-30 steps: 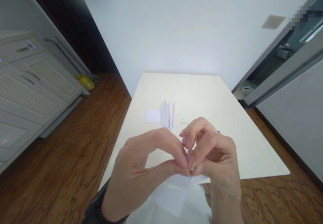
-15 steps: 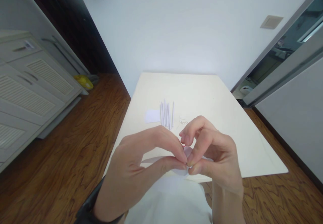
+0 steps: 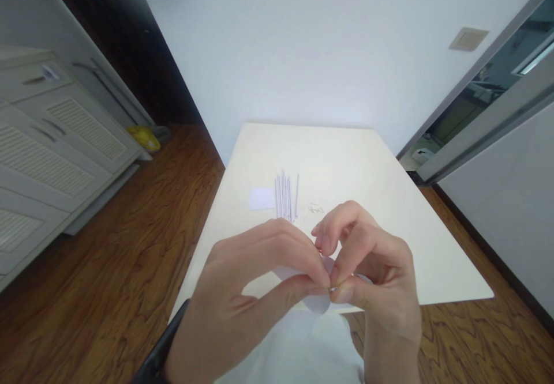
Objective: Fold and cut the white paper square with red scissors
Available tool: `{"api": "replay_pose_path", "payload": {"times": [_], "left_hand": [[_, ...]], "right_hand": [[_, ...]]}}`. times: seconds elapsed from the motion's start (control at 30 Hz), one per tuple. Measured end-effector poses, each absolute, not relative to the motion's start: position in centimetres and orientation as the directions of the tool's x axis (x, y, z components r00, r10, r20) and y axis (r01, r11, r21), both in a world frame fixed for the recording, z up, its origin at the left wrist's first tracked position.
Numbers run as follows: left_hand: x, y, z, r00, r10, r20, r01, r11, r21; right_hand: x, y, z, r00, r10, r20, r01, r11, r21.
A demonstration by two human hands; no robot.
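While fingertips meet, left hand and right hand pinch paper piece between them.

Both hands are being shown bare, no gloves or rings being worn. A dark band, maybe a black watch strap or cuff, is being worn on the left wrist at about 7 o'clock. The right hand has short, plain nails. White clothing is being worn below, at 6 o'clock.
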State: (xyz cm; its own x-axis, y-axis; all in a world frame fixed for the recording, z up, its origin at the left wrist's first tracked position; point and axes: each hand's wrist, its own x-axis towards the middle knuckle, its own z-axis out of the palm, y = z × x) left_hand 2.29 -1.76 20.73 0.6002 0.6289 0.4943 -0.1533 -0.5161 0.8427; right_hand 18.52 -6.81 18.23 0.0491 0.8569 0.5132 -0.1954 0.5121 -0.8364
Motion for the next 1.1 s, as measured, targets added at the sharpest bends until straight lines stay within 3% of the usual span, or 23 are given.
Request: {"api": "replay_pose_path", "payload": {"times": [0.43,1.1], "left_hand": [[2.0,-2.11,20.2,0.619,0.653,0.437,-0.126,-0.466,0.876],[2.21,-2.22,20.65,0.589,0.632,0.503,-0.123,-0.545,0.829]], "right_hand": [[17.9,-6.89,18.48,0.098,0.871,0.482,-0.151,0.492,-0.857],[17.55,-7.25,18.96,0.134,0.855,0.501,-0.069,0.513,-0.856]]}}
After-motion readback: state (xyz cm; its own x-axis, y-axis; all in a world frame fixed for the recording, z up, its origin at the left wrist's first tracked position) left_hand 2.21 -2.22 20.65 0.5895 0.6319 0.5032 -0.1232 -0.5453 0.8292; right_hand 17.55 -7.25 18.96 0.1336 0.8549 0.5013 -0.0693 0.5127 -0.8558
